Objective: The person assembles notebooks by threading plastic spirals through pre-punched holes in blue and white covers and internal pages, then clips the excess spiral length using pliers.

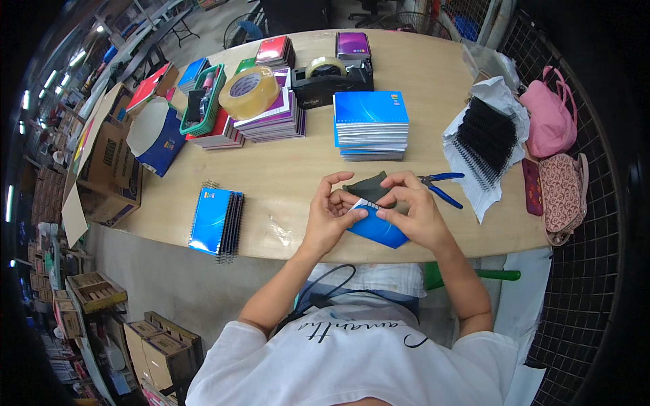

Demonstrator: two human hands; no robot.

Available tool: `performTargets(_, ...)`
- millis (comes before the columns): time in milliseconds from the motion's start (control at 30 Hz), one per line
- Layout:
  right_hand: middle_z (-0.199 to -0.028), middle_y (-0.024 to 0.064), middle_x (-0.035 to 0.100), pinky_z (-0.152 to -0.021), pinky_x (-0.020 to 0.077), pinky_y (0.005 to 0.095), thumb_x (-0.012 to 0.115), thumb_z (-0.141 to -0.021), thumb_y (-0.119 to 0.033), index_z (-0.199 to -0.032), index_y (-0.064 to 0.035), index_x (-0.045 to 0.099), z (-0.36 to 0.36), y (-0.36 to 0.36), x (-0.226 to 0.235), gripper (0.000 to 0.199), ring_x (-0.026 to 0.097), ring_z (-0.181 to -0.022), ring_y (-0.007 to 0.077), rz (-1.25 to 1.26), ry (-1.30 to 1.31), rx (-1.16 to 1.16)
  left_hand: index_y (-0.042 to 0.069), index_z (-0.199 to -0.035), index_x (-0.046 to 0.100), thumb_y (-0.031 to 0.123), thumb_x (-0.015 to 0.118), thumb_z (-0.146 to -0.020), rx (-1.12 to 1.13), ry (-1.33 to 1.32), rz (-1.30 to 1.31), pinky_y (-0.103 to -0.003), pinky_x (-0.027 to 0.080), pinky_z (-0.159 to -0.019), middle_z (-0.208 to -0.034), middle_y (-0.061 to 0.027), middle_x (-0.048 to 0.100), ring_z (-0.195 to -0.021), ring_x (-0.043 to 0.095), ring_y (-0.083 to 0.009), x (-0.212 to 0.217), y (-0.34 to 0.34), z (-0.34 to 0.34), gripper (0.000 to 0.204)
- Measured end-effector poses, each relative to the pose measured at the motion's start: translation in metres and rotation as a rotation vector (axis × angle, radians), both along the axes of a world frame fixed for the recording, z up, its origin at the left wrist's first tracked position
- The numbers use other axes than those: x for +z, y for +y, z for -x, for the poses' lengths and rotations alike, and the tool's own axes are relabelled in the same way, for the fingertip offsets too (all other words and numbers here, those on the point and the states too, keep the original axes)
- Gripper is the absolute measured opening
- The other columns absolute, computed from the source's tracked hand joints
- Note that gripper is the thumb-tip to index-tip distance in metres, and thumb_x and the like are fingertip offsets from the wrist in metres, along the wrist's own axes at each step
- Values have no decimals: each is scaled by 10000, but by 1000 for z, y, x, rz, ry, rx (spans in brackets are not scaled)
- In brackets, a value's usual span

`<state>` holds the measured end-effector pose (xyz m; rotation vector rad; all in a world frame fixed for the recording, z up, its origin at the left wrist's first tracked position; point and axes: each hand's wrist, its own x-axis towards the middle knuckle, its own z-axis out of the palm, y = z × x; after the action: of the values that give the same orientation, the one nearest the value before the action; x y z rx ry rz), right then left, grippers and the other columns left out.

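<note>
Near the table's front edge, a small blue notebook [379, 229] is held tilted between both hands. My left hand [329, 215] pinches its upper left part, thumb on the cover. My right hand [418, 211] grips the upper right, its thumb close to the other one. White page edges show along the top between the fingertips; whether a coil is threaded there is too small to tell. Just behind the fingers lies a dark grey-green piece of material [365, 187]. Blue-handled pliers [443, 189] rest beside my right hand.
A stack of blue notebooks [371, 122] stands behind my hands. Coil-bound blue notebooks [213, 218] lie left. Black spiral coils [484, 139] sit on white paper [478, 196] at right, beside pink bags [550, 118]. Tape dispenser [332, 84], tape roll [249, 93] and green basket [203, 101] stand farther back.
</note>
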<state>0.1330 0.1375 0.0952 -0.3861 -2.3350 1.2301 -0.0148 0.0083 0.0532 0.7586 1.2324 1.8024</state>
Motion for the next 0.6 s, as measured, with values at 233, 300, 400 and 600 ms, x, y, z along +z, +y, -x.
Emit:
performTargets(233, -1086, 130, 547, -859, 437, 414, 760, -683, -56, -829, -19, 641, 1, -20, -1, 191, 546, -1026, 321, -373, 36, -207, 44, -1339, 394, -77, 731, -763, -4, -33, 28, -227, 522, -684, -866, -82, 668, -795, 649, -119, -1, -2, -3, 679)
performTargets(300, -1129, 139, 549, -894, 432, 426, 758, -701, -82, -856, -15, 653, 0, -17, -9, 199, 540, -1062, 327, -239, 27, -147, 46, -1344, 389, -71, 732, -767, -3, -27, 21, -226, 522, -678, -871, -84, 669, -796, 651, -120, -2, -3, -3, 681)
performTargets(400, -1215, 153, 541, -959, 419, 432, 746, -747, -142, -974, -16, 663, -3, -9, -11, 273, 520, -1135, 342, -116, -27, -112, 49, -1355, 380, -62, 733, -773, -9, -26, 30, -232, 526, -681, -894, -95, 673, -806, 654, -124, -1, -4, 1, 690)
performTargets(600, -1314, 192, 498, -1085, 287, 518, 716, -810, -269, -1272, -44, 561, -52, 83, -69, 536, 440, -1246, 403, -721, -383, -399, 59, -1415, 333, -58, 730, -775, -7, -63, 29, -242, 531, -742, -1011, -150, 687, -853, 661, -138, 3, -15, 10, 762)
